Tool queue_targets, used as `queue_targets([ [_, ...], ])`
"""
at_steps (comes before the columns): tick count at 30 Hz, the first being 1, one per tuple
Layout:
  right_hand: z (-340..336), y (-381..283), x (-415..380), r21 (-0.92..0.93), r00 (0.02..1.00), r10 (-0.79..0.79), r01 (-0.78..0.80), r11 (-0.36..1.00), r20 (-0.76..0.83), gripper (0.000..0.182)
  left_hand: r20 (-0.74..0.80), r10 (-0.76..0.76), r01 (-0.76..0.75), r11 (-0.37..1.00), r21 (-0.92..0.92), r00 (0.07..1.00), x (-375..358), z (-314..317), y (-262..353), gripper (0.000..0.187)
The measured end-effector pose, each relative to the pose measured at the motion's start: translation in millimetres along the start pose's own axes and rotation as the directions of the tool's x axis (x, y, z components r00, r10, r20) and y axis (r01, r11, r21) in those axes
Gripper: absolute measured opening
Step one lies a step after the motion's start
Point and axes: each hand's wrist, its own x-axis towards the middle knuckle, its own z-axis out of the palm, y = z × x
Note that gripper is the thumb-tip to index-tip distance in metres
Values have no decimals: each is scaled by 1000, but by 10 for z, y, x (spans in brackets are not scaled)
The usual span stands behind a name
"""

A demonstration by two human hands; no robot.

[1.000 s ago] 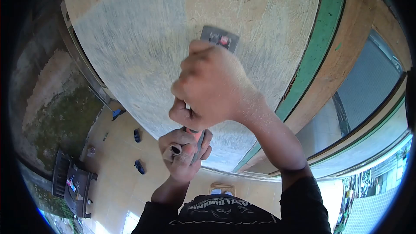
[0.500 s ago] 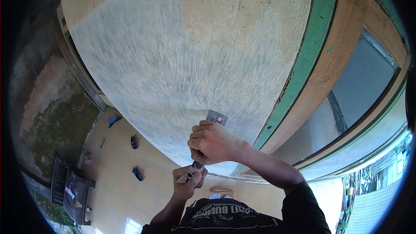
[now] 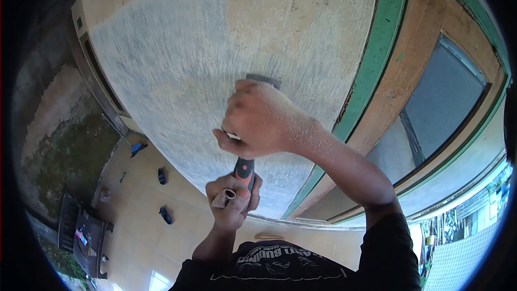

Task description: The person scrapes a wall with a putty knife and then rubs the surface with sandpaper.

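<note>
A scraper with a black-and-red handle (image 3: pixel 245 168) and a flat grey blade (image 3: pixel 264 80) is held up against the wall (image 3: pixel 172 86). My right hand (image 3: pixel 261 118), dusty along the wrist and forearm, is closed round its upper part just below the blade and covers most of it. A small pale bit shows by the right thumb. Lower down, my left hand (image 3: pixel 231 199) grips the handle's lower end. A small rolled, brownish piece (image 3: pixel 224 198) pokes out between the left fingers. The wall surface is streaked with grey-white scratches, with beige paint above.
On the right stands a green frame (image 3: pixel 377 59) beside a wooden window or door panel (image 3: pixel 425 70). Dark sandals (image 3: pixel 166 215) lie on the tiled floor (image 3: pixel 134 237). A broom (image 3: pixel 138 148) and a dark wooden bench (image 3: pixel 89 237) are at the left.
Both hands and the scraper have moved up the wall, the right hand farther than the left. More of the handle shows between the hands. The view has shifted slightly.
</note>
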Motion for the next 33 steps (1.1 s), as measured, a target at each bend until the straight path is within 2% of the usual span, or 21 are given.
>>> queue_targets([
  [1,-55,21,47,0,1000,3,-3,1000,1,40,29,39,-39,999,4,999,75,9,20,23],
  [3,-125,40,119,-65,999,50,-51,997,-13,41,-15,39,-39,999,-12,999,148,74,79,25],
  [5,-100,33,111,-77,999,40,-40,996,-8,42,30,44,-43,999,-28,999,175,79,111,26],
  [7,-97,18,103,-94,1000,27,-27,995,-10,42,10,101,-101,995,14,995,115,130,69,25],
  [9,-103,31,108,-11,998,5,-5,1000,60,41,-75,143,-138,988,62,987,97,160,41,24],
  [10,-124,49,126,-9,998,-3,3,1000,61,41,-96,206,-203,978,41,974,116,185,18,22],
  [12,-179,85,201,-48,997,-38,35,998,-62,39,-59,205,-203,979,32,977,224,189,71,20],
  [13,-193,96,221,-38,998,-40,37,999,-58,39,-19,199,-199,980,20,980,251,197,82,19],
  [14,-206,104,243,-18,995,-36,34,999,-94,38,-91,256,-258,966,-5,962,252,238,40,16],
  [17,-155,91,199,7,992,-34,35,999,-124,37,-72,167,-168,986,-18,983,181,237,81,14],
  [21,-150,91,237,14,992,-53,54,998,-112,36,-86,166,-169,985,-27,982,187,217,95,14],
  [23,-257,114,326,-12,992,-46,45,999,-114,35,-84,147,-156,982,-108,986,270,254,214,15],
  [24,-294,108,349,-38,993,-38,34,999,-113,35,-29,140,-143,982,-124,990,317,234,253,17],
  [29,-126,112,208,10,989,-40,42,999,-141,35,-97,148,-152,987,-40,984,200,247,95,18],
  [31,-126,133,206,46,989,-51,58,997,-139,35,-141,210,-210,978,15,967,197,246,32,18],
  [33,-174,131,280,-5,981,-62,62,998,-186,34,-101,199,-200,980,-5,975,275,238,122,18],
])
